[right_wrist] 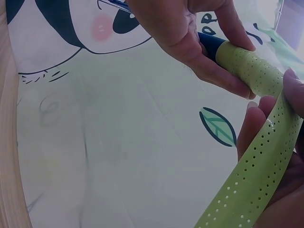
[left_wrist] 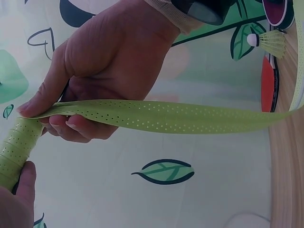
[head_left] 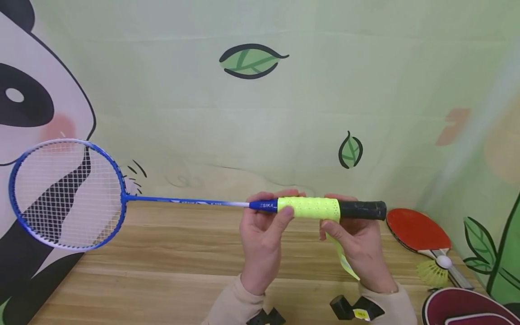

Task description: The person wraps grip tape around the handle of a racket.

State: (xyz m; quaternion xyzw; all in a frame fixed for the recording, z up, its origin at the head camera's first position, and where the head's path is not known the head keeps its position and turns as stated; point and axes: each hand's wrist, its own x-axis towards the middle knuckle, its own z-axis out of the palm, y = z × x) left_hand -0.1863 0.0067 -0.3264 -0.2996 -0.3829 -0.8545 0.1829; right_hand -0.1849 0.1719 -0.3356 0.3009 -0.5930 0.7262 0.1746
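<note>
A blue-and-white badminton racket (head_left: pixel 188 201) is held level above the table, its strung head to the left. Perforated yellow-green grip tape (head_left: pixel 310 207) covers the upper part of the handle; the butt end (head_left: pixel 363 210) is bare black. My left hand (head_left: pixel 264 239) grips the handle at the blue cone, thumb on the wrapped tape. With thumb and fingers my right hand (head_left: pixel 361 250) pinches the tape where it leaves the handle. The loose tape strip (left_wrist: pixel 180 117) hangs down past the right hand, and the right wrist view shows its rows of holes.
At the right of the wooden table (head_left: pixel 174 271) lie a red table-tennis paddle (head_left: pixel 418 229) and a yellow shuttlecock (head_left: pixel 434 271) beside its handle. A maroon case (head_left: pixel 467 307) sits at the near right corner. Behind hangs a printed panda-and-leaf cloth (head_left: pixel 183 90).
</note>
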